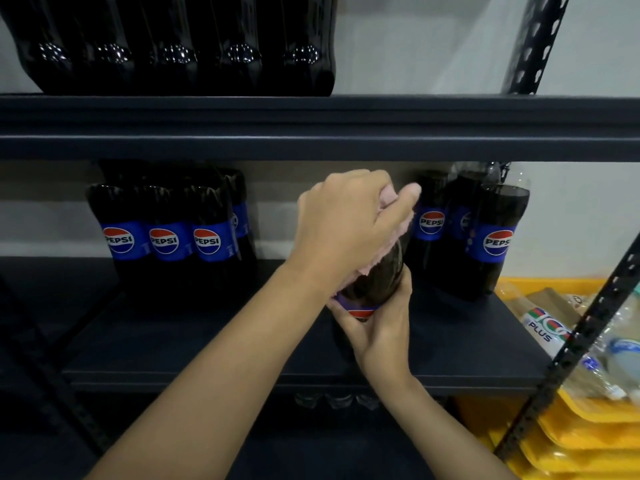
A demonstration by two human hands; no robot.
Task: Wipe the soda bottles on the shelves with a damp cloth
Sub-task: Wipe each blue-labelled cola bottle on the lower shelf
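Our left hand (341, 230) is curled over a pink cloth (393, 233), pressing it around the neck and shoulder of a Pepsi bottle (372, 282), while our right hand (375, 327) cups that bottle from below, fingers wrapped around its blue label band. We hold the bottle tilted away from us, in front of the middle shelf (173, 344) and seemingly lifted off it, in the gap between two standing groups. Left of the held bottle stands a shrink-wrapped pack of Pepsi bottles (166, 237); right of it stands another cluster of Pepsi bottles (471, 233). Above it, on the upper shelf (311, 126), sits a row of dark bottle bases (173, 50). Farther right of the held bottle, beyond the rack post, yellow trays (588, 424) carry wrapped 100 Plus bottles (550, 327). We judge the task to be under way on this one bottle; nothing shows which others have been wiped, so much may remain.
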